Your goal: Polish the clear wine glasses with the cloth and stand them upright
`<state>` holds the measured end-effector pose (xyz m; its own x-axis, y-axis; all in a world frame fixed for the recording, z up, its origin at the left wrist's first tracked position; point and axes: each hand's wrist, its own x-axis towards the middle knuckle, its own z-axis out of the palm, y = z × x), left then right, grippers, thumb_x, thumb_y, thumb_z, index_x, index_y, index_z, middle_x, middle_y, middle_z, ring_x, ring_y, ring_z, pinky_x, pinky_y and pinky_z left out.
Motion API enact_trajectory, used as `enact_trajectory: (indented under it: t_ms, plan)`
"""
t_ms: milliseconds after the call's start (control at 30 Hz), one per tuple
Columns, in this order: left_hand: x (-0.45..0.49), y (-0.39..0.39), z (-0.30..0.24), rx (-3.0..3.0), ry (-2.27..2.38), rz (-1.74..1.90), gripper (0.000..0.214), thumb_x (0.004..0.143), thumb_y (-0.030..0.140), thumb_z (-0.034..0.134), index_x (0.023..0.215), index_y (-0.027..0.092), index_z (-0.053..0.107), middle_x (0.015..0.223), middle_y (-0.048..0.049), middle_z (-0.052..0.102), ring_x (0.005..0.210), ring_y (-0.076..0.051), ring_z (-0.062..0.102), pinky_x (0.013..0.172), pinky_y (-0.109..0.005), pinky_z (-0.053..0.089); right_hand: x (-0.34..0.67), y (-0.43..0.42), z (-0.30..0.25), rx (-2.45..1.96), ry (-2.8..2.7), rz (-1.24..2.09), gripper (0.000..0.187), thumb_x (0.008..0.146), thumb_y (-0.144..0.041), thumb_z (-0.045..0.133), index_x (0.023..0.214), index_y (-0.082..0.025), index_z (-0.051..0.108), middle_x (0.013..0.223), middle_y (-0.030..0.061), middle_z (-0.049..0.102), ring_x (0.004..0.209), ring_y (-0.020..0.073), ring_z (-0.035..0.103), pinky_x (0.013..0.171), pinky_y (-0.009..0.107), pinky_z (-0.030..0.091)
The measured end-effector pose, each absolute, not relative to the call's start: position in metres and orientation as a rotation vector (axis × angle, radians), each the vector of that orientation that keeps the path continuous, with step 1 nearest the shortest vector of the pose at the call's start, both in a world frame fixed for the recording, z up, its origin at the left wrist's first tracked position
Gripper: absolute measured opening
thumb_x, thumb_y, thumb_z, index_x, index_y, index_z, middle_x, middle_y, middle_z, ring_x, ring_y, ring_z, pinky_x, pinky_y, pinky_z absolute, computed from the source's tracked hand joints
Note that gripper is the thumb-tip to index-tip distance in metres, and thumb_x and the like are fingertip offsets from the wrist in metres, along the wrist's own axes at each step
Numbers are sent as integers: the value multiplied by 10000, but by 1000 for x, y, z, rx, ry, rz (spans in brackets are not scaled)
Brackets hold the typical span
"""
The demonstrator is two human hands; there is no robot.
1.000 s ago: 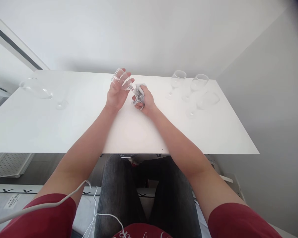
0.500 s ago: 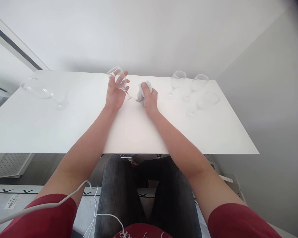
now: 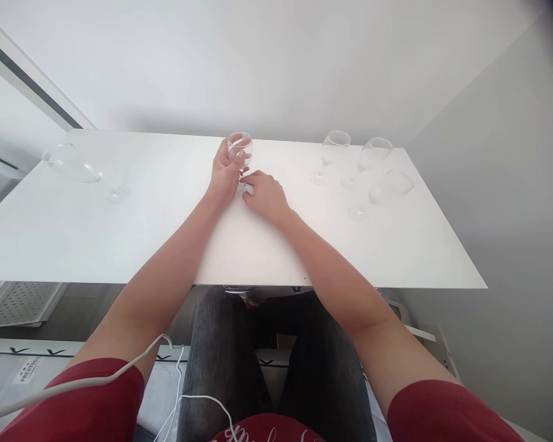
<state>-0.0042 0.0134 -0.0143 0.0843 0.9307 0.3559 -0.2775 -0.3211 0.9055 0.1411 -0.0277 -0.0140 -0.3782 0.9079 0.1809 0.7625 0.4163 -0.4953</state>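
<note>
Near the back middle of the table, my left hand (image 3: 227,172) is closed around the bowl of a clear wine glass (image 3: 240,142), which stands nearly upright. My right hand (image 3: 267,195) is just below and to the right of it, closed on a white cloth (image 3: 249,188) at the glass's stem and foot. Most of the cloth is hidden under my right fingers. The foot of the held glass is largely covered by both hands.
On the right stand three more glasses: one at the back (image 3: 335,147), one beside it (image 3: 375,153) and one nearer (image 3: 389,187). Another glass (image 3: 80,169) is on the left of the white table (image 3: 156,233). A white cable (image 3: 96,380) crosses my left sleeve.
My left hand has moved right and turned the glass from tilted to nearly upright. My right hand has come left with the cloth, from apart to the glass's stem and foot.
</note>
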Motion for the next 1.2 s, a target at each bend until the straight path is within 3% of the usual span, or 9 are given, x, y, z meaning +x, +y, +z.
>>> enact_trajectory:
  t_ms: [300, 433, 500, 567, 700, 933, 1067, 1200]
  plan:
    - [-2, 12, -17, 1332, 703, 1454, 604, 795, 638, 801, 1294, 325, 662, 1440, -109, 624, 1381, -349, 560, 1068, -445, 492, 136, -39, -8, -1534, -2393, 311, 459, 964, -300, 464, 1390, -266, 633, 1427, 110, 587, 1091, 289, 657, 910, 444, 559]
    - [-3, 16, -17, 1298, 770, 1563, 718, 849, 838, 554, 1392, 369, 582, 1474, -93, 598, 1404, -314, 523, 1069, -456, 478, 133, -51, -8, -1652, -2386, 206, 474, 992, -349, 432, 1433, -273, 587, 1542, 112, 521, 1072, 287, 684, 895, 439, 567]
    - [-5, 19, -18, 1190, 868, 1603, 711, 893, 874, 395, 1323, 348, 604, 1446, -91, 611, 1345, -280, 565, 1032, -438, 494, 136, -58, -9, -1701, -2375, 165, 486, 999, -358, 419, 1456, -277, 564, 1597, 106, 481, 1087, 290, 691, 890, 439, 573]
    - [-6, 23, -20, 1084, 961, 1619, 689, 920, 863, 341, 1214, 312, 632, 1388, -93, 639, 1252, -248, 613, 963, -393, 517, 145, -68, -12, -1735, -2364, 150, 502, 995, -357, 425, 1477, -287, 546, 1628, 91, 462, 1105, 290, 693, 887, 441, 579]
    - [-6, 29, -27, 998, 1014, 1631, 619, 939, 814, 408, 1047, 255, 650, 1235, -100, 678, 1051, -205, 646, 787, -316, 509, 187, -95, -18, -1825, -2274, 125, 515, 983, -353, 452, 1483, -315, 564, 1630, 46, 484, 1101, 284, 704, 890, 435, 588]
    - [0, 29, -35, 1043, 999, 1551, 574, 922, 767, 514, 841, 224, 680, 930, -73, 661, 765, -167, 580, 606, -282, 394, 267, -157, -25, -2097, -2038, 14, 513, 978, -347, 461, 1470, -306, 599, 1612, 35, 511, 1081, 271, 718, 882, 397, 588]
    - [1, 24, -37, 1245, 1100, 1449, 622, 928, 727, 540, 577, 214, 525, 563, -6, 428, 520, -139, 370, 531, -309, 253, 270, -161, -26, -2160, -1978, -22, 532, 984, -353, 451, 1496, -276, 572, 1623, 61, 495, 1111, 273, 711, 912, 390, 570]
    - [1, 16, -34, 1387, 1178, 1297, 633, 945, 654, 536, 509, 221, 388, 489, 29, 295, 469, -111, 232, 525, -312, 152, 263, -148, -24, -2183, -1951, -9, 541, 988, -351, 437, 1512, -272, 547, 1643, 61, 467, 1105, 264, 710, 900, 382, 561]
